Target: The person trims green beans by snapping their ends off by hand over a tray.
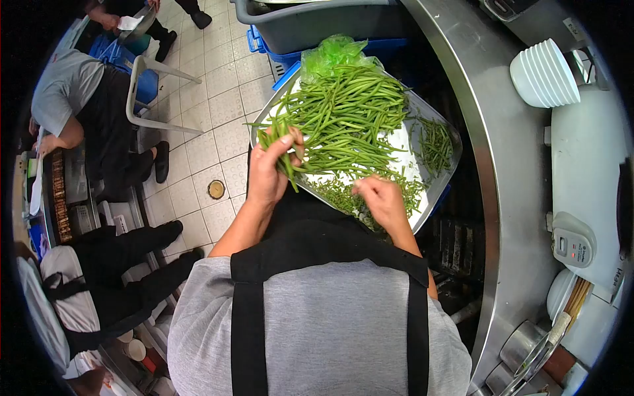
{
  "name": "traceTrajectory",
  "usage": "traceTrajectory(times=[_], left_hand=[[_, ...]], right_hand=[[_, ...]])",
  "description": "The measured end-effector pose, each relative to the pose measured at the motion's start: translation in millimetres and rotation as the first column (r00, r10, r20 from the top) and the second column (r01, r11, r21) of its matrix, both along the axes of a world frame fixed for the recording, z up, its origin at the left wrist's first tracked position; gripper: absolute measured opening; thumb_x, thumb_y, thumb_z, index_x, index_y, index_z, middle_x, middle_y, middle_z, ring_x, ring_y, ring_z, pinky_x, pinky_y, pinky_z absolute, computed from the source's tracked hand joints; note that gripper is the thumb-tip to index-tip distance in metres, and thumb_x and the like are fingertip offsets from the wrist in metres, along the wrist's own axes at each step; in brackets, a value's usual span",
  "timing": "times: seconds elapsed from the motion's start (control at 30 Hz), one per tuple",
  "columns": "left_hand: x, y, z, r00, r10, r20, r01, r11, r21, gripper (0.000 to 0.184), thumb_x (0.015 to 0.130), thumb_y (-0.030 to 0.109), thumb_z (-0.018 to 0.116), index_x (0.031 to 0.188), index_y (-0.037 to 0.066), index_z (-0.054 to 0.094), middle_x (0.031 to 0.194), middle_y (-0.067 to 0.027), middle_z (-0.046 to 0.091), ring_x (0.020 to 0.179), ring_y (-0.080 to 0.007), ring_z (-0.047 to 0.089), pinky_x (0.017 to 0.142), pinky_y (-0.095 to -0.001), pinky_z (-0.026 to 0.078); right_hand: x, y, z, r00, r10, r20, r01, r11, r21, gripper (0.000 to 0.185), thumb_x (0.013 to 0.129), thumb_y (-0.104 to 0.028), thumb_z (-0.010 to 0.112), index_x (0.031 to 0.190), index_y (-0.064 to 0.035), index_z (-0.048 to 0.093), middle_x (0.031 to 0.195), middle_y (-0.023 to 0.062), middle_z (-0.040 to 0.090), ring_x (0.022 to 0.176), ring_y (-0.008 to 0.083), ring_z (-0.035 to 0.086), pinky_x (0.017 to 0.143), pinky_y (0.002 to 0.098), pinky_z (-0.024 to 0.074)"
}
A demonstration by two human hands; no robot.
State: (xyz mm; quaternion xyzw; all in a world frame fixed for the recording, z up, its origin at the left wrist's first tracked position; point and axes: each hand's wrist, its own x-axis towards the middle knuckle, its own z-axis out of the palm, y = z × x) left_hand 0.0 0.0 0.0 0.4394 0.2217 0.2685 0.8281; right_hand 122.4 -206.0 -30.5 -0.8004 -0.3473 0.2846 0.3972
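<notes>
My left hand (272, 165) is closed around a small bunch of green beans at the left edge of a metal tray (444, 177). A large heap of long green beans (350, 112) covers the tray's middle, with a crumpled green plastic bag (333, 56) behind it. My right hand (383, 201) hovers by the near side, fingers bent together over short trimmed bits (337, 191); anything between its fingertips is too small to make out. A smaller pile of thin green pieces (434, 142) lies in the tray's right part.
Behind the tray is a grey tub (323, 30). A steel counter (492, 198) curves along the right, with stacked white bowls (545, 74) and pots (522, 346). People stand at the left, near a white chair (134, 99) on the tiled floor.
</notes>
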Motion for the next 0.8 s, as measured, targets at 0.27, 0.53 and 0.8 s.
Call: traceTrajectory(times=[0.27, 0.53, 0.8], left_hand=[[-9, 8, -7, 0.998, 0.005, -0.062, -0.017, 0.981, -0.195, 0.010, 0.087, 0.014, 0.056, 0.085, 0.008, 0.048, 0.061, 0.0015, 0.040, 0.048, -0.0090, 0.039, 0.043, -0.0225, 0.030], [-12, 2, -15, 0.902, -0.161, -0.401, 0.216, 0.972, 0.097, 0.012, 0.085, 0.015, 0.067, 0.088, 0.004, 0.063, 0.061, 0.0037, 0.050, 0.047, -0.0049, 0.042, 0.044, -0.0212, 0.032], [-5, -18, -25, 0.804, -0.211, -0.556, 0.589, 0.414, 0.694, 0.027, 0.075, 0.018, 0.072, 0.096, 0.002, 0.066, 0.088, -0.0160, 0.063, 0.083, -0.0340, 0.060, 0.072, -0.0396, 0.048]], right_hand=[[-21, 45, -35, 0.831, 0.198, 0.520, -0.201, 0.978, -0.051, 0.014, 0.081, -0.014, 0.063, 0.093, -0.0064, 0.063, 0.087, 0.0114, 0.060, 0.074, 0.0319, 0.062, 0.065, 0.0416, 0.0506], [-16, 47, -31, 0.826, 0.224, 0.517, -0.207, 0.974, -0.092, 0.008, 0.077, -0.009, 0.061, 0.077, -0.0016, 0.059, 0.078, 0.0147, 0.058, 0.070, 0.0301, 0.062, 0.062, 0.0421, 0.0501], [-10, 22, 17, 0.990, 0.043, 0.131, -0.050, 0.998, 0.047, 0.007, 0.075, -0.008, 0.064, 0.075, -0.0019, 0.060, 0.068, 0.0094, 0.056, 0.061, 0.0241, 0.056, 0.057, 0.0346, 0.0460]])
